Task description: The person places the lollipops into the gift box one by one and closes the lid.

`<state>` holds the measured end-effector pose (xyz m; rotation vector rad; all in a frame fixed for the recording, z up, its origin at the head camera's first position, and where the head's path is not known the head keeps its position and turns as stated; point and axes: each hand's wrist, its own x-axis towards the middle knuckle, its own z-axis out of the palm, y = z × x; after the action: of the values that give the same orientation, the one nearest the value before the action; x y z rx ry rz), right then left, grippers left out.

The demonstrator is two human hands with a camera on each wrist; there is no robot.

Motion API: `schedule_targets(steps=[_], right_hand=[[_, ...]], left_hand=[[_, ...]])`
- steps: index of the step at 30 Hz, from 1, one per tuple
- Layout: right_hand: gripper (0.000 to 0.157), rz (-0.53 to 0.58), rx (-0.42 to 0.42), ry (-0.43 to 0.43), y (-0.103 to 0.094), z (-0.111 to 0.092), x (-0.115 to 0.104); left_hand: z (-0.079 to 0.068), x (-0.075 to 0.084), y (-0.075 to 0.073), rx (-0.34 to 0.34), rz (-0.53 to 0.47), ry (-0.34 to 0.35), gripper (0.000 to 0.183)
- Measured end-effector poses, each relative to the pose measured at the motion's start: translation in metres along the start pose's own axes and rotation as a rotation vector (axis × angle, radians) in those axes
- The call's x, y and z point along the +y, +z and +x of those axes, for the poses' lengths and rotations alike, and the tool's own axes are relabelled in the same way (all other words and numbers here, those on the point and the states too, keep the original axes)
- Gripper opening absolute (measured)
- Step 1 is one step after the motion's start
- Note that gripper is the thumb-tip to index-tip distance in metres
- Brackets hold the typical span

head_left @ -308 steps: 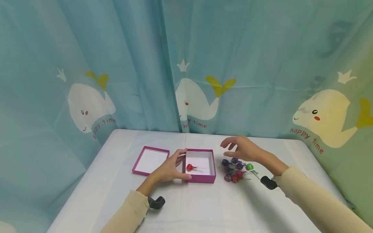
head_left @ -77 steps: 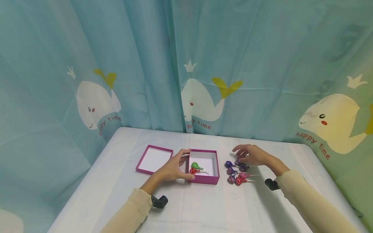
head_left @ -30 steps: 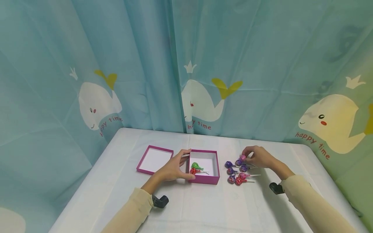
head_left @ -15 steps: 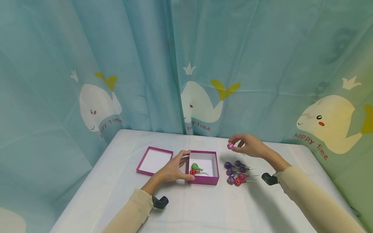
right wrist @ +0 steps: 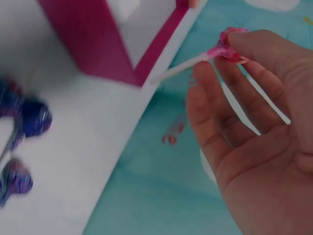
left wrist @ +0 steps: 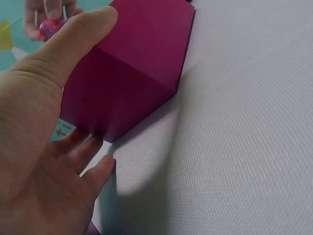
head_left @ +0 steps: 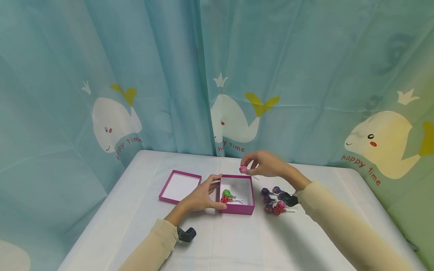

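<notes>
My left hand (head_left: 199, 196) grips the left side of a magenta box (head_left: 239, 209), thumb on the front wall and fingers at the far corner. Inside the white interior lie a green lollipop (head_left: 228, 194) and a red lollipop (head_left: 224, 200), sticks pointing right. Above the box's back edge, my right hand (head_left: 266, 164) pinches a pink lollipop (head_left: 242, 169) by its wrapped head between thumb and fingers. In the right wrist view its white stick (right wrist: 181, 67) slants down toward the box corner.
Right of the box lies a bunch of lollipops, among them a purple lollipop (head_left: 265, 191) and a red lollipop (head_left: 277, 210). Left of the box rests its magenta-edged lid (head_left: 179, 186), white inside facing up. A blue curtain (head_left: 169, 75) hangs behind the white table (head_left: 237, 241).
The green lollipop entered the box since the earliest frame. My right hand picked the pink lollipop from the bunch, lifted it and carried it left over the box. My left hand stayed put.
</notes>
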<state>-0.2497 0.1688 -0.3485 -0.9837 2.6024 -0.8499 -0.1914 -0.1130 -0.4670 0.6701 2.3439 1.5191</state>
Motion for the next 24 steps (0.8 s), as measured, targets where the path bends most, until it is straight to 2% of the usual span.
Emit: schedule_targets(steps=[7, 15, 24], right_hand=[[0.016, 0.042, -0.091, -0.039, 0.027, 0.021, -0.011], [0.017, -0.013, -0.117, -0.036, 0.056, 0.03, -0.012], [0.017, -0.004, -0.151, -0.025, 0.071, 0.033, -0.009]], left_hand=[[0.001, -0.001, 0.0, 0.0, 0.002, 0.001, 0.102], [0.0, -0.003, 0.001, 0.0, 0.009, -0.01, 0.1], [0.0, -0.002, 0.001, 0.002, 0.004, -0.003, 0.099]])
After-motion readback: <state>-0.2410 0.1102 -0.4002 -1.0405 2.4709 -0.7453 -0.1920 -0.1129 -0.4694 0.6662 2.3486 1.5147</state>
